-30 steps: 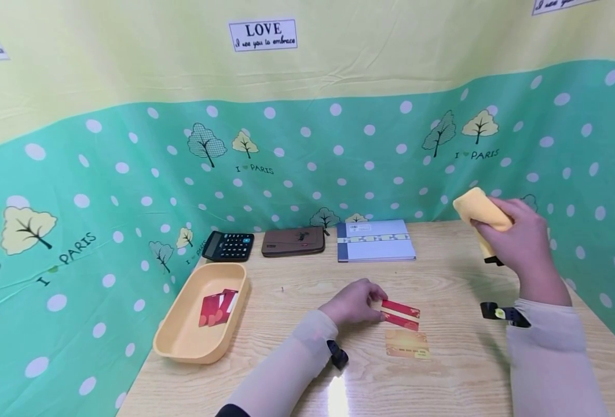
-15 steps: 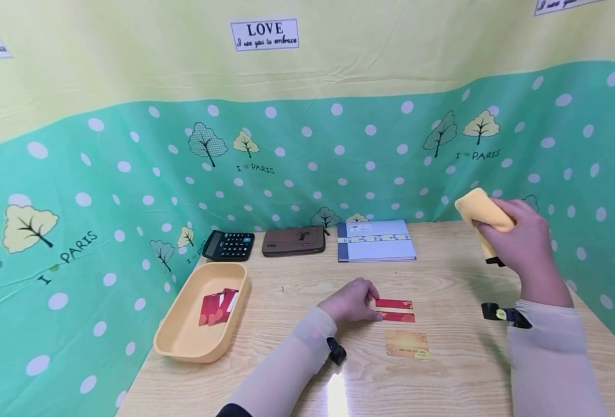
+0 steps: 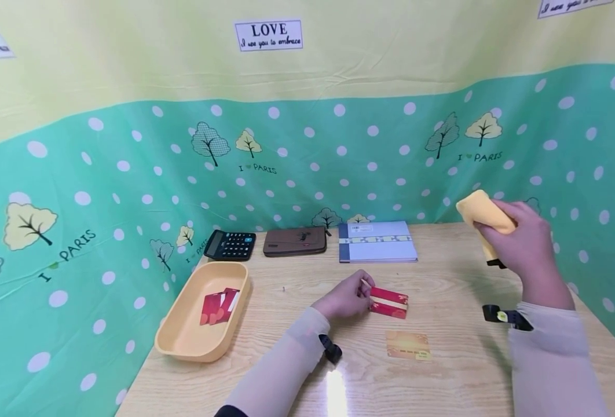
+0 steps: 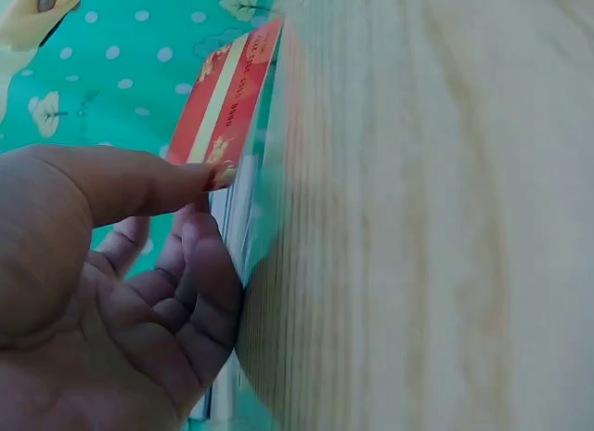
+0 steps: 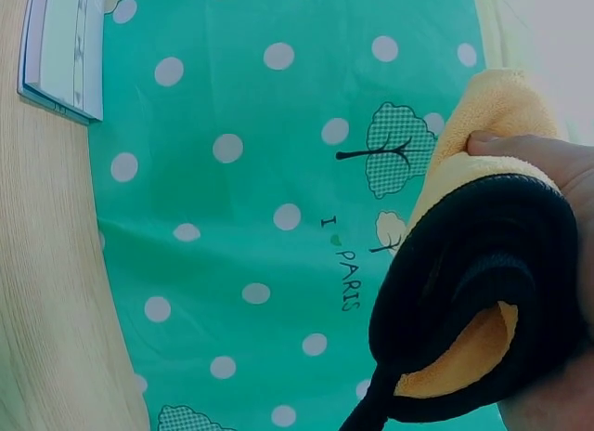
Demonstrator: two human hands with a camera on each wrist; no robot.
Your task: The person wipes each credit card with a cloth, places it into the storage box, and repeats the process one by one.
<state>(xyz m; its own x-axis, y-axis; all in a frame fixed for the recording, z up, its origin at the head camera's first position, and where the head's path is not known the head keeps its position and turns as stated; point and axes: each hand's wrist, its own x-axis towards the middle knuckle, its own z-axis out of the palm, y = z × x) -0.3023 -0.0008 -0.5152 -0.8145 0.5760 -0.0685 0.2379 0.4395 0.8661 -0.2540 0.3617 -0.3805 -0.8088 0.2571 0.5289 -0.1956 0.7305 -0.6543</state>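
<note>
Polka-dotted teal and cream curtain (image 3: 307,174) hangs behind and left of a wood-grain table (image 3: 458,385). Pale orange tray (image 3: 191,354) on the table's left side. Along the back, left to right: black calculator beyond it all, so by size: blue-and-white notebook (image 3: 379,248), then brown wallet (image 3: 294,242) just left of it, then calculator (image 3: 230,246) at the left end.

Right hand (image 3: 523,234) raised over the table's right side, fingers curled round a folded yellow cloth (image 3: 487,214); black edging shows at the wrist camera.

Left hand (image 3: 346,295) low over mid-table, thumb and fingers pinching the left end of a red card (image 3: 389,303) with a cream stripe. Card tilted; cannot tell whether an edge touches wood. Gold card (image 3: 407,344) flat on the table, nearer the person. Red cards (image 3: 219,307) overlap in the tray, exact count unclear.
</note>
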